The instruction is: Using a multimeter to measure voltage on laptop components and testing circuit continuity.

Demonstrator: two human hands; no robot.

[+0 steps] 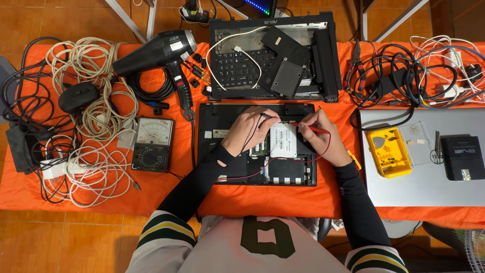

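An opened black laptop base (pixel 217 121) lies bottom-up on the orange cloth, with a white rectangular drive (pixel 283 141) seated in its bay. My left hand (pixel 248 129) grips a black test probe (pixel 267 116) whose tip points at the drive's top edge. My right hand (pixel 323 135) pinches a red test probe (pixel 309 128), its tip touching the drive's upper right corner. Red and black leads run from the probes across the laptop base toward an analog multimeter (pixel 153 144) at the left.
A second dismantled laptop (pixel 323 50) with loose black parts sits behind. A black hair dryer (pixel 160 50), a mouse (pixel 78 97) and coiled white cables (pixel 93 151) fill the left. A silver laptop lid (pixel 419 182) at right carries a yellow parts box (pixel 388 151) and a black drive (pixel 462 157).
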